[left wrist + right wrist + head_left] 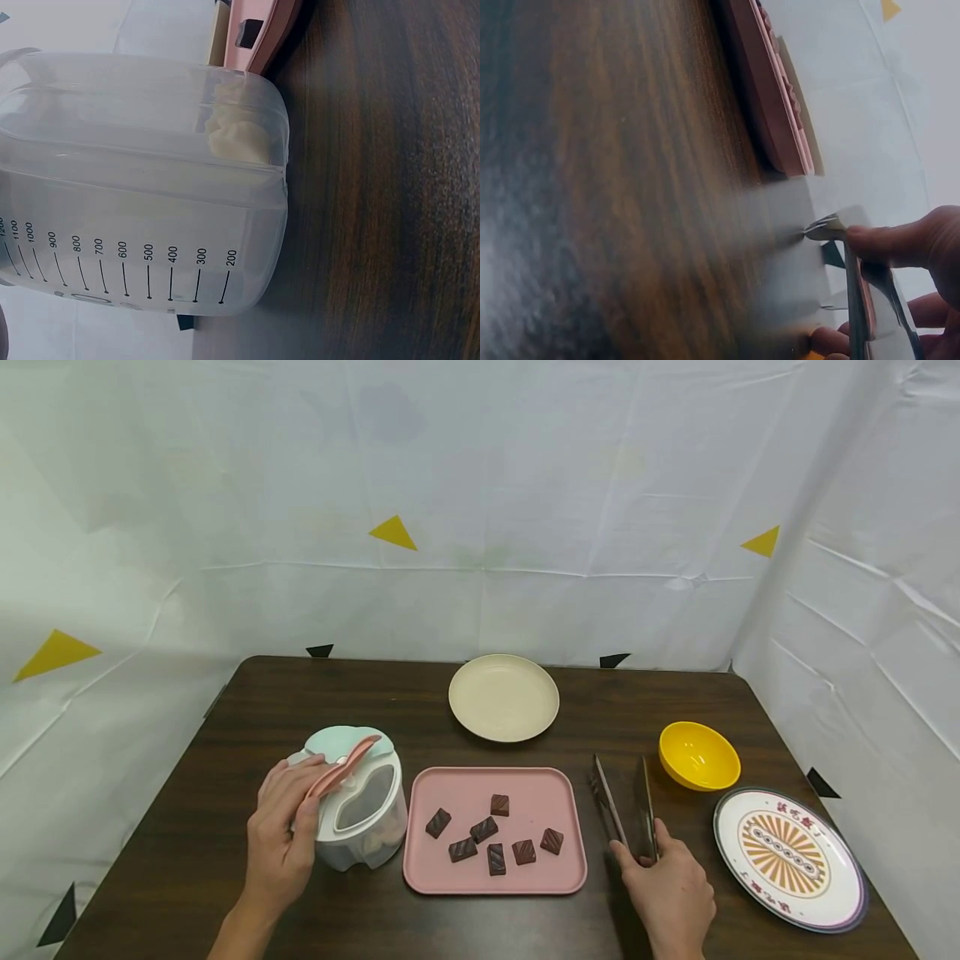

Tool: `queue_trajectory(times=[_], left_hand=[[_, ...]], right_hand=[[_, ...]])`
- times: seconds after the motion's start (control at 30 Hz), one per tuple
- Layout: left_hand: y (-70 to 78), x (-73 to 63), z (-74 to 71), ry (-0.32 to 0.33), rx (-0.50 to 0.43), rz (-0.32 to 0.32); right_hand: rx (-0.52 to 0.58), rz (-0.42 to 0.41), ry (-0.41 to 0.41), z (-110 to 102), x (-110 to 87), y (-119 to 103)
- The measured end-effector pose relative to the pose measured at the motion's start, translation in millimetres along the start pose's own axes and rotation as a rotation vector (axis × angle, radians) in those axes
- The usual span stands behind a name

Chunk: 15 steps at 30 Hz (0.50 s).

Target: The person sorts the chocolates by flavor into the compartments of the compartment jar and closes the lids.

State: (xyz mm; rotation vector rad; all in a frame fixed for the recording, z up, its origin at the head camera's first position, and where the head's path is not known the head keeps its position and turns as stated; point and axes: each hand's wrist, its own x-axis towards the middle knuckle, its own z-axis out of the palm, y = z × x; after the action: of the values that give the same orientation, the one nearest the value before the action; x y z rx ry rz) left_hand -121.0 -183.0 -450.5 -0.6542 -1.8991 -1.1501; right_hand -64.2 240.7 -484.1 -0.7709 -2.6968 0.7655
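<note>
On the left stands a clear divided storage canister (pixel 360 852) with a white and mint lid (pixel 348 739). My left hand (pixel 281 835) is at the lid's left side, thumb and fingers about a raised pink flap (pixel 345 768). In front of that flap is a lobed opening (pixel 367 797). Pale lumps (pixel 240 135) lie in the canister's bottom, beside a printed volume scale. On the right, my right hand (pixel 671 889) grips metal tongs (pixel 647 810), thumb on one arm and fingers on the other. The tongs' arms are spread apart, tips pointing away, nothing between them.
A pink tray (pixel 487 881) with several dark chocolates (pixel 483 829) lies between the hands. Behind it is a cream plate (pixel 504 697). To the right are a yellow bowl (pixel 699 757) and a patterned white plate (pixel 840 868). White sheeting (pixel 480 485) surrounds the dark wooden table (pixel 187 802).
</note>
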Motion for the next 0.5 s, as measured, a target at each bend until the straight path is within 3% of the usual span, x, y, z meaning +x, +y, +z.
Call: queue_trajectory(times=[0.3, 0.5], left_hand=[[0.9, 0.9, 0.4, -0.001, -0.003, 0.002], [9.1, 4.1, 0.4, 0.004, 0.007, -0.004]], right_hand=[[-0.022, -0.037, 0.014, 3.7, -0.5, -0.5], [-0.048, -0.04, 0.011, 4.0, -0.6, -0.7]])
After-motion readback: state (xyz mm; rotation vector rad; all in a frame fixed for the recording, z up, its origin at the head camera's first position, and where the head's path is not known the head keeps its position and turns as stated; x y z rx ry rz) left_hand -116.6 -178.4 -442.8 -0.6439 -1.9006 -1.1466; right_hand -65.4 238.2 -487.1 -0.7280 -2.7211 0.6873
